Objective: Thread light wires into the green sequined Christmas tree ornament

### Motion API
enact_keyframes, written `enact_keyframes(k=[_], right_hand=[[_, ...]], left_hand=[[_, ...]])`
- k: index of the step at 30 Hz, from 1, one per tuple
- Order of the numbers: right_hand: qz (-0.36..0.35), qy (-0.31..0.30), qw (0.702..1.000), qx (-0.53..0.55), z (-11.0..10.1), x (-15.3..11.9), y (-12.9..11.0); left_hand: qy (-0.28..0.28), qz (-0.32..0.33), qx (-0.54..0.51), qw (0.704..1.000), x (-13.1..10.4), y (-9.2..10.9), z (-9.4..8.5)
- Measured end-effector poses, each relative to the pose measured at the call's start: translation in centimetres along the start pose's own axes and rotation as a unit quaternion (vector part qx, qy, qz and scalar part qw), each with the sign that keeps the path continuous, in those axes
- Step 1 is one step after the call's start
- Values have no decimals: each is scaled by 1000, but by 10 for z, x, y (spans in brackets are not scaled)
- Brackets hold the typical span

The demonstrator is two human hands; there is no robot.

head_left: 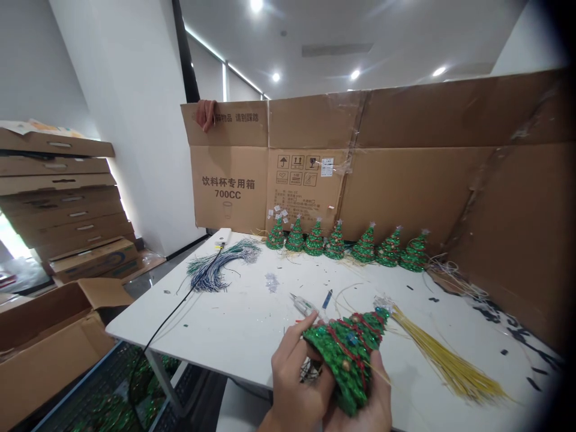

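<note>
A small green tinsel Christmas tree with red garland and gold and blue baubles lies tilted in both hands above the table's front edge, its tip toward the right. My left hand is closed on its base side, with some fingers inside the hollow underside. My right hand grips the lower right side; part of it is hidden behind the tree. Just beyond lie a whitish pen-like tool and a blue stick. A bundle of yellow wires is to the right.
Several finished-looking trees stand along a cardboard screen at the back of the white table. Blue and green wires lie at left, crossed by a black cable. Boxes are stacked at far left; another person's hand rests on the screen.
</note>
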State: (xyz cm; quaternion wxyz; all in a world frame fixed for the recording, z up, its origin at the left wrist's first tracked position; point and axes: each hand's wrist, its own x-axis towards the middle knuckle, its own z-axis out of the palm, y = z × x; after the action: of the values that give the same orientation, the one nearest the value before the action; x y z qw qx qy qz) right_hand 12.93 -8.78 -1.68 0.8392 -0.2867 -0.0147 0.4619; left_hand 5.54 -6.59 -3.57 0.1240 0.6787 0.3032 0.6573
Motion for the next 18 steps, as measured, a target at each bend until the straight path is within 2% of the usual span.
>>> enact_keyframes(k=[2, 5, 12, 18], right_hand=[[2, -6, 1000, 5, -5, 3, 2], [14, -46, 999, 6, -9, 5, 2], [72, -115, 991, -5, -7, 11, -9], [12, -43, 999, -6, -7, 3, -4]], left_hand=[[-8, 10, 17, 1000, -1, 1, 0], [0, 15, 47, 999, -5, 3, 3], [100, -5, 96, 990, -10, 5, 18], [151, 72, 137, 976, -7, 3, 23]])
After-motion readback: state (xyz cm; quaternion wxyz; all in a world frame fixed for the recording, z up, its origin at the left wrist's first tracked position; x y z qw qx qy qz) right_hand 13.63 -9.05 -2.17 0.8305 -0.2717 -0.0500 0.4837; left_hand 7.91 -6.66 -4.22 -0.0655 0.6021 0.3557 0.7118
